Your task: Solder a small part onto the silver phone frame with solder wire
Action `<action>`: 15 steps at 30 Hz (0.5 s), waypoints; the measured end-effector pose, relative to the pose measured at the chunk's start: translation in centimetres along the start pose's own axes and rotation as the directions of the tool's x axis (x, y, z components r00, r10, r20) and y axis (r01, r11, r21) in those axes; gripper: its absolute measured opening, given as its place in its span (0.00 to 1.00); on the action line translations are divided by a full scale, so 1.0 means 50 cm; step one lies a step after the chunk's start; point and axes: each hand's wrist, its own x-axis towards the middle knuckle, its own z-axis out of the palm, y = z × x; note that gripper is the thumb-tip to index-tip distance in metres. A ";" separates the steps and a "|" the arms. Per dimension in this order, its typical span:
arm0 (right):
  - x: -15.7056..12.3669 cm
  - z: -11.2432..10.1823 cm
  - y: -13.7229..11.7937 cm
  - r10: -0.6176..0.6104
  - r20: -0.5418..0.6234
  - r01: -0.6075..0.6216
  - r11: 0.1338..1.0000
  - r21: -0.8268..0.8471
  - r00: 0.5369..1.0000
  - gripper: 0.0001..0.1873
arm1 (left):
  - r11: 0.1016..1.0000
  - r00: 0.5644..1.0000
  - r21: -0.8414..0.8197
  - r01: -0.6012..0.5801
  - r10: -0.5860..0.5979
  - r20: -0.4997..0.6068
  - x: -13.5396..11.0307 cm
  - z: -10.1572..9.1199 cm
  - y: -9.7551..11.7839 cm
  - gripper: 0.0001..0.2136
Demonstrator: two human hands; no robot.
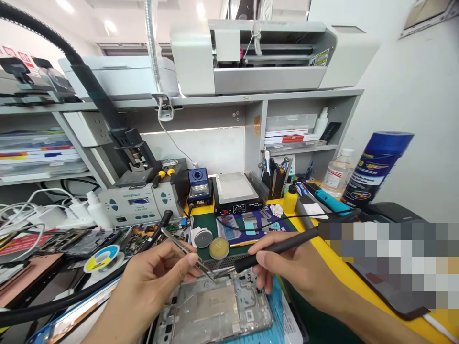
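My left hand (168,272) pinches a pair of metal tweezers (190,254), their points down near the upper edge of a phone frame (208,310). From the right, my right hand (283,258) grips the black handle of a soldering iron (276,248). The iron's tip meets the tweezer points, or nearly so, over the frame; whether they touch I cannot tell. The grey metal frame lies on a blue mat (276,329). Just beyond the hands sit an open tin of yellowish paste (219,248) and a small round grey tin (203,238).
A hot plate (236,191), a blue soldering station (199,186) and a grey hot-air unit (132,203) stand behind. A solder spool (103,259) and circuit boards (150,239) crowd the left. At right are a spray can (376,167) and a dark phone (387,291). A thick black hose (89,289) crosses the left.
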 end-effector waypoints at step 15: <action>-0.038 0.033 0.018 -0.747 0.206 0.713 0.456 -0.533 0.632 0.13 | 0.902 0.960 0.387 -0.191 0.254 -0.120 -0.024 -0.030 -0.007 0.08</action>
